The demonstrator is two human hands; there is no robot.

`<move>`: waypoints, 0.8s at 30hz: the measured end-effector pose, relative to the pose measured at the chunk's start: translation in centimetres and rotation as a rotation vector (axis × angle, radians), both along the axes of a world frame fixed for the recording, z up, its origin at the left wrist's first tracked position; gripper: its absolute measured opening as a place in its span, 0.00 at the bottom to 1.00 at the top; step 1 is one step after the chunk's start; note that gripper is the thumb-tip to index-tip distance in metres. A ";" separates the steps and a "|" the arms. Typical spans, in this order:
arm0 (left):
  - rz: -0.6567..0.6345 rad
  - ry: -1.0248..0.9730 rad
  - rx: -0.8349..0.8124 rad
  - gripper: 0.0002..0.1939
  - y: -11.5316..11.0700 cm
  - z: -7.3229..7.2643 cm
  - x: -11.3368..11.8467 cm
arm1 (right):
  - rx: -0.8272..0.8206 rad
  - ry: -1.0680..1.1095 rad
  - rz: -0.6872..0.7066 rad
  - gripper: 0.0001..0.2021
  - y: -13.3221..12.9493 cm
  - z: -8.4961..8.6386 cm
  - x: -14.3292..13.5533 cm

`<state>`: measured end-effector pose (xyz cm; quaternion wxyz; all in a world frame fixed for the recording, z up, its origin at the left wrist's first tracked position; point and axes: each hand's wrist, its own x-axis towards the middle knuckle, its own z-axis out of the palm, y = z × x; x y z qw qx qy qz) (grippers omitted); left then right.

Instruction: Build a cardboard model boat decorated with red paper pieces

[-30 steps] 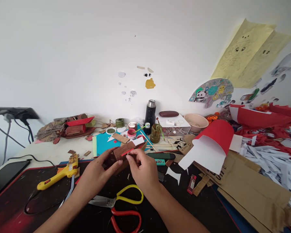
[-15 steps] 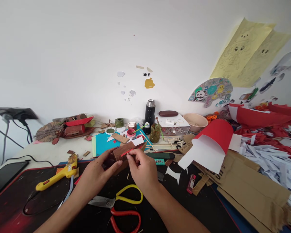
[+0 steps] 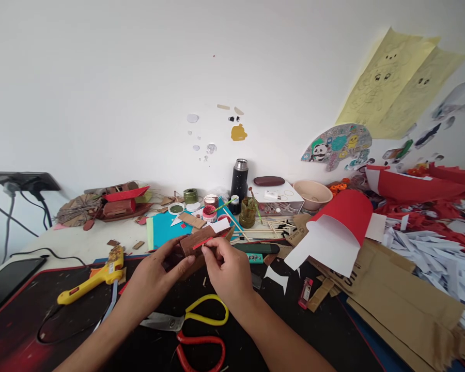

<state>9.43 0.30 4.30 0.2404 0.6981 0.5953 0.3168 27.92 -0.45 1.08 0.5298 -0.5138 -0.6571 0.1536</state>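
My left hand (image 3: 160,274) grips a small brown cardboard model (image 3: 194,242) that looks like a boat, with its thumb along the near side. Between the thumb and fingers of my right hand (image 3: 227,266) is a thin red strip (image 3: 202,243), laid against the model's upper edge. Part of the model is hidden behind both hands. Just below the hands, on the black mat, lie scissors (image 3: 182,325) with one yellow and one red handle, their blades partly behind my left forearm.
A yellow glue gun (image 3: 93,279) with its cord lies left. Behind the hands stand paint pots (image 3: 209,213), a murky jar (image 3: 248,213) and a black thermos (image 3: 239,178). To the right are a curled red sheet (image 3: 344,217), cardboard (image 3: 403,294) and white paper scraps (image 3: 422,253).
Almost nothing differs. Both hands keep their hold on the model and the red strip, with only a very slight shift.
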 end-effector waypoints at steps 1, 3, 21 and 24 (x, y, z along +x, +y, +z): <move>0.001 0.002 -0.004 0.33 0.0 0.1 0.0 | -0.002 -0.001 0.001 0.10 0.0 0.0 0.0; 0.004 0.009 -0.013 0.33 0.0 0.2 0.1 | -0.006 -0.002 0.001 0.10 0.0 0.0 0.0; 0.014 0.019 -0.014 0.34 -0.1 0.3 0.1 | 0.005 -0.017 -0.009 0.11 0.0 0.1 0.1; 0.030 0.009 -0.007 0.34 0.0 0.2 0.0 | -0.002 -0.018 -0.008 0.11 0.0 0.1 0.1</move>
